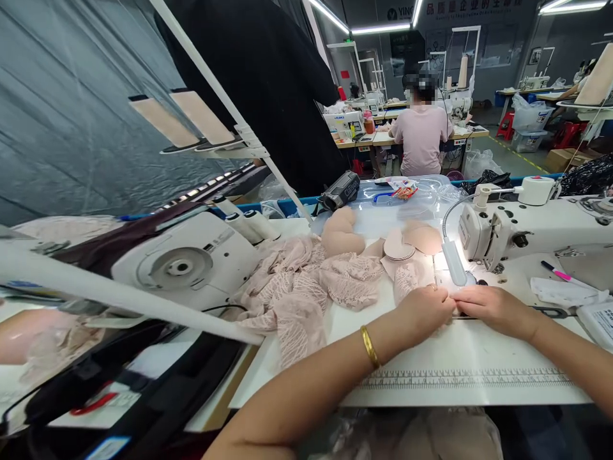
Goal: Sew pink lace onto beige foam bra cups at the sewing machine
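Note:
My left hand (pixel 424 310), with a gold bangle on its wrist, rests on the white sewing table (pixel 431 358), fingers curled and pressed on the edge of a pink lace piece (pixel 412 278) near the needle. My right hand (pixel 493 308) lies beside it, fingers together and flat on the table, fingertips meeting the left hand under the white sewing machine (pixel 517 227). The bright lamp (pixel 453 262) washes out what lies between the fingertips. A heap of pink lace fabric (pixel 297 287) and beige bra cups (pixel 407 243) lie just behind my hands.
A second white machine (pixel 191 262) stands at the left with thread cones (pixel 182 118) on a stand. A pink pen (pixel 558 275) and white papers lie at the right. A person in a pink shirt (pixel 421 137) sits at a far workstation. A ruler strip (pixel 460 380) runs along the table's front.

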### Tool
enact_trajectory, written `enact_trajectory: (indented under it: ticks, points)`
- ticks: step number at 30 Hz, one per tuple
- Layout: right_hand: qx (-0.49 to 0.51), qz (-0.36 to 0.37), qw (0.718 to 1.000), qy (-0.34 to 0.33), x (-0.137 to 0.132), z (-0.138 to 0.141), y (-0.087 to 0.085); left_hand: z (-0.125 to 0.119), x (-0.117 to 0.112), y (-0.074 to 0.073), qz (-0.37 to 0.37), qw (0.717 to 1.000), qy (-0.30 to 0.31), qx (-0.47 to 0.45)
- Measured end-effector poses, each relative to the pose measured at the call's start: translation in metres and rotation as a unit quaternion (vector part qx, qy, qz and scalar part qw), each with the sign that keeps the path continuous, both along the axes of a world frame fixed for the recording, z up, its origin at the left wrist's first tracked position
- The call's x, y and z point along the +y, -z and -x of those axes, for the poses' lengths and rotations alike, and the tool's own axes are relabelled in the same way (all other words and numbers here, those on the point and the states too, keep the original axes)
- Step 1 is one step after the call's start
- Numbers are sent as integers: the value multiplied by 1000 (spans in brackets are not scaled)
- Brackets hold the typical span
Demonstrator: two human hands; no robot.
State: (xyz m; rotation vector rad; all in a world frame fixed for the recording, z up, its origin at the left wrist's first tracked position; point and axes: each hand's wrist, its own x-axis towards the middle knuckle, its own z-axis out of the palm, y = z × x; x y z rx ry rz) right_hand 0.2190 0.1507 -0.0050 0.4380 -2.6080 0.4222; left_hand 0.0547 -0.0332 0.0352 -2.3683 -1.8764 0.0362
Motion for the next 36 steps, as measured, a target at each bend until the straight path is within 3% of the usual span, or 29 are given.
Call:
enact_trajectory:
  ticks: [2,5,10,24,36]
  points:
    - [0,-12,1000,22,4,-2,1,6,6,7,4,999,-24,-25]
    - [-15,-56,997,53,7,-8,-1,9,6,20,-56,996,-40,-49]
    - [-39,-77,996,35,9,-14,-10,7,3,34,-146,988,2,-60]
    - [-74,-56,995,32,11,-17,-19,-3,8,41,-176,982,-24,-69]
    - [-94,-33,990,102,11,-14,-2,7,18,42,-170,979,-14,-109]
